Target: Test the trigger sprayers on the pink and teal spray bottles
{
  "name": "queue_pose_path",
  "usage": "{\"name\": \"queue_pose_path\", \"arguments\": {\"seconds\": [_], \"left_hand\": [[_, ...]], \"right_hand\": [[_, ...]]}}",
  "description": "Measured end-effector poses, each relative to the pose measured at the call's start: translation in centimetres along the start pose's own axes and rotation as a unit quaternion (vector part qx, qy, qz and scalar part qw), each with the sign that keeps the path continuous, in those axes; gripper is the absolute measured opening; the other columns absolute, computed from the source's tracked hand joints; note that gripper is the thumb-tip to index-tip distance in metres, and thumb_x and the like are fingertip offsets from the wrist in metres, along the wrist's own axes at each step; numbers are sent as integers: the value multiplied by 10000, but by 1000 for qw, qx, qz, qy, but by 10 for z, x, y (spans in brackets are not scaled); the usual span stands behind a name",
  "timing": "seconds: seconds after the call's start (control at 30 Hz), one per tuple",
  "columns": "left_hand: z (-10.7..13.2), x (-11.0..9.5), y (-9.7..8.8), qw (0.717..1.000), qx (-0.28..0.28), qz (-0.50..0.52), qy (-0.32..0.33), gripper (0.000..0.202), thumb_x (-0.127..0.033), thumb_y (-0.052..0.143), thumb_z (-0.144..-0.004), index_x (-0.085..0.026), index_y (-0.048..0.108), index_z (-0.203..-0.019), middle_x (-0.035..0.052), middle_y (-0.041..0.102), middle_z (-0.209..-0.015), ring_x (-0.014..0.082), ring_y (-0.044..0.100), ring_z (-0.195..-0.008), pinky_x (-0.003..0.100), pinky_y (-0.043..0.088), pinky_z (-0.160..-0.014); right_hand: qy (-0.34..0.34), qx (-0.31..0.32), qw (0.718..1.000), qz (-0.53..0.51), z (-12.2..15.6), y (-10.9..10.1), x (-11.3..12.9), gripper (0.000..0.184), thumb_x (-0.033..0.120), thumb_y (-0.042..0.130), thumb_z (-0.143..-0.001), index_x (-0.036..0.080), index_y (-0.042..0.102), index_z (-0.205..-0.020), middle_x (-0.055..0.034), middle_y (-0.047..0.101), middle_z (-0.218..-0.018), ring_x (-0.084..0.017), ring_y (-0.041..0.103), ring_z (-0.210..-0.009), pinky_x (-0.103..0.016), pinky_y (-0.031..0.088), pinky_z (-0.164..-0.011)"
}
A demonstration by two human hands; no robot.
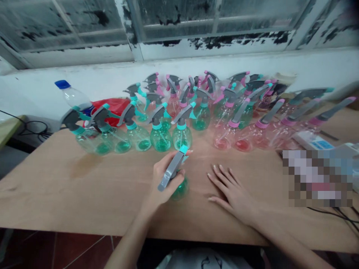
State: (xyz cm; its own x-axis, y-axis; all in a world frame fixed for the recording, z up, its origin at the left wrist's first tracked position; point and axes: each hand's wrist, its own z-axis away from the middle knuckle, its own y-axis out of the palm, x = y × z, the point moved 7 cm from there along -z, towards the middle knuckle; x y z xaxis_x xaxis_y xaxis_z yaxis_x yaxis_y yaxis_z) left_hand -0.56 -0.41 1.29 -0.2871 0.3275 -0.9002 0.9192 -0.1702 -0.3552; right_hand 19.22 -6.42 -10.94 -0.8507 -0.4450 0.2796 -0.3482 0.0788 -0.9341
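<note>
My left hand [165, 179] is wrapped round the neck of a green spray bottle [181, 189] with a grey and teal trigger head, near the front middle of the table. Its fingers partly hide the neck and trigger. To the right, my right hand [232, 192] lies flat on the wood with fingers spread, holding nothing. Just beyond the held bottle stands another green spray bottle [182, 137], at the end of a row of several green ones. Pink spray bottles [223, 136] form a row farther right. Behind both rows, more bottles of both colours crowd together.
The wooden table [123, 198] runs up to a white wall below windows. At the back left are a clear bottle with a blue cap [74, 97] and a red bag [112, 108]. A white box [314, 141], a pixelated patch and black cables [333, 213] are on the right.
</note>
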Motion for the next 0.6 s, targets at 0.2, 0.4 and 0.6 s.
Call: {"name": "queue_pose_path", "arguments": {"seconds": [0.2, 0.4, 0.6], "left_hand": [[-8, -2, 2, 1000, 1, -1, 14, 328, -204, 540, -756, -221, 663, -1059, 59, 721, -1053, 194, 667, -784, 334, 554, -760], [-31, 5, 12, 999, 33, 5, 34, 341, -217, 548, -762, -206, 662, -1083, 46, 690, -948, 162, 630, -700, 295, 528, -705], [-53, 6, 27, 994, 91, 24, 64, 313, -225, 542, -754, -183, 655, -1042, 36, 650, -849, 170, 607, -709, 306, 511, -718]], "right_hand": [[-45, 37, 998, -20, -23, -2, 4, 659, 562, 489, -925, 242, 357, -1486, -111, 266, -1580, -293, 181, -1464, -585, 227, -1153], [-51, 33, 997, -48, -48, -5, 2, 596, 531, 463, -950, 229, 403, -1460, -120, 335, -1551, -266, 241, -1450, -563, 251, -1153], [-35, 22, 999, -25, -52, -2, -4, 644, 539, 437, -957, 170, 364, -1480, -135, 324, -1553, -265, 256, -1446, -533, 256, -1163]]}}
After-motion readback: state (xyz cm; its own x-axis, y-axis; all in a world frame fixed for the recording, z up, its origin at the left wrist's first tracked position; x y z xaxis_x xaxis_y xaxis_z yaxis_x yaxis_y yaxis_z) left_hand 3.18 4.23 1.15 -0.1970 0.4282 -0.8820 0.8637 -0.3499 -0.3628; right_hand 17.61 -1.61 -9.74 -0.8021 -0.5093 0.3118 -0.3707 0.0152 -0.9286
